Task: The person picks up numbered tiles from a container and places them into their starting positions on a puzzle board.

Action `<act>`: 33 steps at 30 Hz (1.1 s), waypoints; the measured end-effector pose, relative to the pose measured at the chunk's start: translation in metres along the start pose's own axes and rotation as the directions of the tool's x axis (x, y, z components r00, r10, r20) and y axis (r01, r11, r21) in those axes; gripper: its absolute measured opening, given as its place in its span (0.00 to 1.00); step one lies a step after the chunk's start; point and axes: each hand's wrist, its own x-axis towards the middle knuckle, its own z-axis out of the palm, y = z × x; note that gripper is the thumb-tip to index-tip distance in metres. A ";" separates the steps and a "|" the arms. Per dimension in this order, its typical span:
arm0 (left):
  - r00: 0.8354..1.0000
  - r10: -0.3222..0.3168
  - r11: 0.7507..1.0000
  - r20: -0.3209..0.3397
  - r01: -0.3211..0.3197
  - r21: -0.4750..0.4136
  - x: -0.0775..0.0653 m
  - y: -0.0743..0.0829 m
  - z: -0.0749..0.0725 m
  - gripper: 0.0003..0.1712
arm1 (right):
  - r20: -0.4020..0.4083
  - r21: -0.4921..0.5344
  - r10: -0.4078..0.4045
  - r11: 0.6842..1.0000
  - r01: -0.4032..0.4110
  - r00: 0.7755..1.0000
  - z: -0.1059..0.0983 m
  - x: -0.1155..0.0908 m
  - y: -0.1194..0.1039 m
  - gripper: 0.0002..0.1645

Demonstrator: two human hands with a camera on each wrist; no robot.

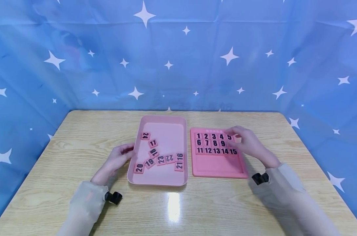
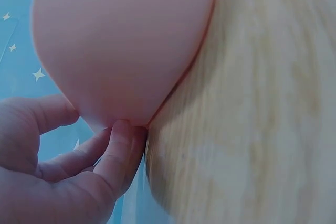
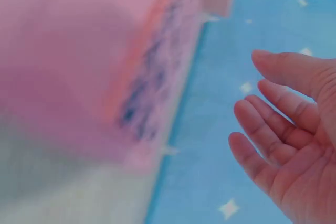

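My left hand (image 1: pixel 119 159) holds the left side of a pale pink tray (image 1: pixel 173 178), thumb at the rim and fingertips (image 2: pixel 119 129) against the wall in the left wrist view. Loose number tiles from 16 to 24 lie turned various ways in the tray, among them tile 24 (image 1: pixel 145 136) and tile 20 (image 1: pixel 139 168). To the right is a pink number board (image 1: pixel 216 167) with rows 1–5, 6–10 and 11–15; the 10 is behind my fingers. My right hand (image 1: pixel 247 141) is over the board's right edge, its fingers (image 3: pixel 252 121) spread loosely with nothing between them.
The tray and board stand side by side on a light wood table (image 1: pixel 87 141). A blue curtain with white stars (image 1: pixel 178 78) hangs behind the table and at both sides. Each wrist carries a small black camera mount (image 1: pixel 113 197).
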 end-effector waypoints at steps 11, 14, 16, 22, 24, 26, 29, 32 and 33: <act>1.000 0.002 1.000 -0.003 -0.002 0.012 0.000 0.000 -0.002 0.25 | 0.054 0.217 -0.074 0.974 0.061 0.996 0.032 0.058 -0.063 0.22; 1.000 0.006 1.000 0.003 -0.006 0.010 0.000 0.001 -0.002 0.25 | 0.081 0.262 -0.103 0.962 0.079 0.991 0.046 0.071 -0.078 0.21; 1.000 0.010 1.000 0.005 -0.010 0.006 0.000 0.001 -0.002 0.24 | 0.098 0.296 -0.125 0.951 0.091 0.987 0.055 0.078 -0.086 0.21; 1.000 0.012 1.000 0.005 -0.012 0.003 0.001 0.000 -0.002 0.24 | 0.153 0.355 -0.160 0.930 0.097 0.975 0.080 0.091 -0.103 0.19; 1.000 0.011 1.000 0.003 -0.011 0.009 0.002 -0.001 -0.002 0.24 | 0.169 0.363 -0.168 0.927 0.097 0.971 0.088 0.094 -0.107 0.19; 1.000 0.011 1.000 0.002 -0.011 0.010 0.002 -0.001 -0.002 0.24 | 0.182 0.383 -0.180 0.919 0.099 0.967 0.094 0.095 -0.109 0.19; 1.000 0.010 1.000 0.001 -0.010 0.012 0.002 -0.001 -0.002 0.24 | 0.202 0.410 -0.184 0.908 0.087 0.962 0.101 0.096 -0.112 0.19; 1.000 0.008 1.000 0.003 -0.008 0.005 0.001 -0.001 -0.002 0.24 | 0.216 0.427 -0.183 0.901 0.075 0.959 0.106 0.096 -0.113 0.19; 1.000 0.008 1.000 0.003 -0.008 0.002 0.001 -0.001 -0.002 0.24 | 0.221 0.429 -0.181 0.901 0.072 0.958 0.107 0.096 -0.113 0.19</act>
